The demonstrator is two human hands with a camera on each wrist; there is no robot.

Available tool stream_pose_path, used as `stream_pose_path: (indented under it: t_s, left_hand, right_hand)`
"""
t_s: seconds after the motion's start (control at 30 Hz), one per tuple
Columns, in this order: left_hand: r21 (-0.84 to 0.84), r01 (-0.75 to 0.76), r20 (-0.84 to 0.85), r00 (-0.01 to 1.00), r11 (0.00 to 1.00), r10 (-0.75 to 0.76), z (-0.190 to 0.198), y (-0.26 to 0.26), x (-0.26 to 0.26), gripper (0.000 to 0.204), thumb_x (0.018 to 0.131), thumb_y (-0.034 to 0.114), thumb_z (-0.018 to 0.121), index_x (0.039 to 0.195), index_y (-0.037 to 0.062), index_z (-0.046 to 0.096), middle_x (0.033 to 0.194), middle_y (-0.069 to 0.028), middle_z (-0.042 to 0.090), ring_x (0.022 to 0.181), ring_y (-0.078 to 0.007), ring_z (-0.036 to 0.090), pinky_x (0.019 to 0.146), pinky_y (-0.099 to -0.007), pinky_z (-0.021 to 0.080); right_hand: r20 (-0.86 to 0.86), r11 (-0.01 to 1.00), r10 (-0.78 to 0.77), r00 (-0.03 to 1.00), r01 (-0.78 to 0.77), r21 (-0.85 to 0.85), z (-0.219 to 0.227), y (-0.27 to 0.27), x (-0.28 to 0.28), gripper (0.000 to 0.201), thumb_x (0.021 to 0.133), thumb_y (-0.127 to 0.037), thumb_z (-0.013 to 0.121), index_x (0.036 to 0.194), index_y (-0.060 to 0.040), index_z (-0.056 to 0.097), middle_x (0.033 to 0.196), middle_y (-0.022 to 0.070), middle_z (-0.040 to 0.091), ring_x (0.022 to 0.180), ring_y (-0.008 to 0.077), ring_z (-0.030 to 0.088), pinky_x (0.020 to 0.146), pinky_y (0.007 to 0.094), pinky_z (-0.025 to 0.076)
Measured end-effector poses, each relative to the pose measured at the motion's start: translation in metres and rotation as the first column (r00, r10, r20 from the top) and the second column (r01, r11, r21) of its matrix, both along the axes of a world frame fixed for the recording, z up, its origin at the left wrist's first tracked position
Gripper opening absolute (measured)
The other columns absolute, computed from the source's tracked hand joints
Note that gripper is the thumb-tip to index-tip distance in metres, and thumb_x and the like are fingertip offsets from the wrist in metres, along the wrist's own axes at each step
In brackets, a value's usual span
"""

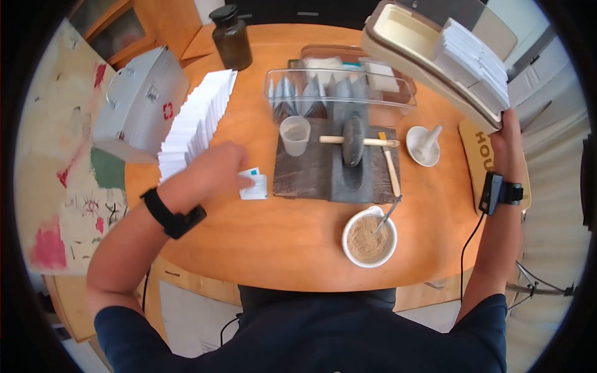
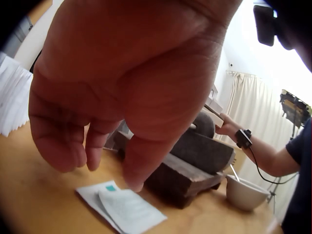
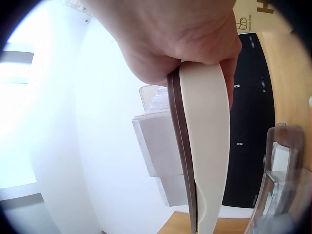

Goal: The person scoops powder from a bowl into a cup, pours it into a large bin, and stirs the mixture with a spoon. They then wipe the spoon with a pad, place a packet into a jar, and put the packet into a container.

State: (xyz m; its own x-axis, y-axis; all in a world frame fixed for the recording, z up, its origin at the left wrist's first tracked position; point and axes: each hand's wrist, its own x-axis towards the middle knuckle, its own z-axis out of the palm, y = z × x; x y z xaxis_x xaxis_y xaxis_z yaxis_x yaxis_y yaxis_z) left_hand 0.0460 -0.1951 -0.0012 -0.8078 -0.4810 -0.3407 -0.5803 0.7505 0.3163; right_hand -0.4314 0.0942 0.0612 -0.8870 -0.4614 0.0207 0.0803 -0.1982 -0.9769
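Observation:
My left hand (image 1: 214, 166) hovers close over two overlapping white paper sachets (image 1: 254, 188) on the table, its fingers bent loosely and its thumb pointing down. In the left wrist view nothing shows between thumb and fingers, and the sachets (image 2: 131, 212) lie just below the thumb tip. On the right, my other hand (image 1: 509, 140) grips the near end of a cream and brown box (image 1: 429, 78), raised and tilted above the table. White packets (image 1: 474, 65) stand packed in part of this box. The right wrist view shows fingers and thumb on either side of its wall (image 3: 204, 122).
A long row of white packets (image 1: 196, 124) stands left, beside a silver first-aid case (image 1: 140, 105) and a brown jar (image 1: 231, 40). Centrally sit a stone grinding trough (image 1: 351, 189), plastic cup (image 1: 295, 140) and clear bin (image 1: 398, 102). A powder bowl (image 1: 369, 239) stands near the front edge.

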Motion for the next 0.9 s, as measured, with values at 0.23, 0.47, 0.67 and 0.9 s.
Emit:
stream_pose_path:
  t_s: [0.23,0.47,0.67,0.9]
  left_hand:
    - [-0.083,-0.04,-0.152,0.988,0.996,0.027,-0.015,0.019,0.008,0.036,0.068,0.017,0.087,0.086,0.0018,0.06,0.091,-0.0188,0.065,0.089,-0.037,0.063,0.077,-0.0428,0.051]
    - [0.246,-0.277,-0.165,0.932,0.929,0.322,-0.001,0.005,0.016,0.028,0.074,0.005,0.082,0.09,0.0024,0.059,0.079,-0.006,0.063,0.077,-0.0177,0.064,0.068,-0.0317,0.051]
    - [0.396,-0.286,-0.434,0.779,0.873,0.452,0.086,-0.047,-0.027,0.02,0.081,-0.006,0.071,0.092,0.0055,0.06,0.082,0.0038,0.059,0.076,-0.0057,0.057,0.067,-0.0232,0.048]
    - [0.147,-0.182,-0.344,0.912,0.972,0.223,0.111,-0.082,-0.197,0.016,0.083,0.007,0.076,0.096,0.0061,0.067,0.087,-0.0017,0.066,0.077,-0.0106,0.059,0.069,-0.0295,0.049]
  right_hand:
    - [0.017,0.981,-0.078,0.997,0.08,-0.175,-0.021,0.015,0.019,0.038,0.104,-0.024,0.05,0.124,0.0056,0.061,0.122,0.0142,0.068,0.11,0.0212,0.066,0.095,0.0339,0.052]
    - [0.093,0.956,-0.156,0.983,0.174,-0.238,-0.019,0.017,0.038,0.04,0.105,-0.023,0.047,0.129,0.0074,0.057,0.128,0.0153,0.065,0.115,0.0219,0.064,0.098,0.034,0.05]
    - [0.074,0.919,-0.207,0.976,0.22,-0.328,-0.035,0.021,0.027,0.034,0.1,-0.016,0.056,0.118,0.0122,0.06,0.113,0.0178,0.069,0.097,0.022,0.069,0.084,0.033,0.056]
    - [0.002,0.918,-0.256,0.967,0.244,-0.313,-0.022,0.025,0.033,0.03,0.099,-0.016,0.058,0.113,0.0097,0.061,0.107,0.014,0.068,0.094,0.0185,0.067,0.083,0.0304,0.054]
